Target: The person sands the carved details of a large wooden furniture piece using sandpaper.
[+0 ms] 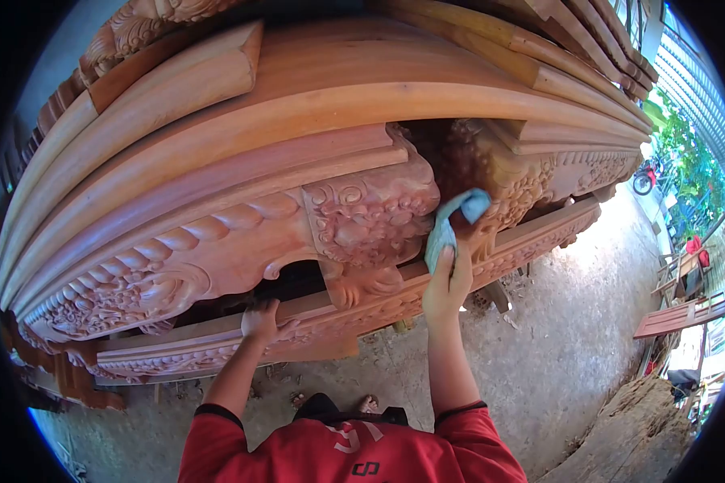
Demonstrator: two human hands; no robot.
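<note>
My right hand pinches a curled sheet of sandpaper, pale blue on its outer face. The sheet stands up from my fingers and bends over at its top, in front of the gap between two carved wooden blocks. Left of it is the carved block with scrolls and flowers; on the right is a browner carved block. My left hand is closed over the lower wooden rail, thumb on its front face and fingertips partly hidden behind the edge.
Long curved wooden mouldings stretch above the carved panels, with more wooden pieces stacked on top. Below lies a concrete floor. A rough log lies at lower right, near a reddish wooden piece. A motorbike stands outside.
</note>
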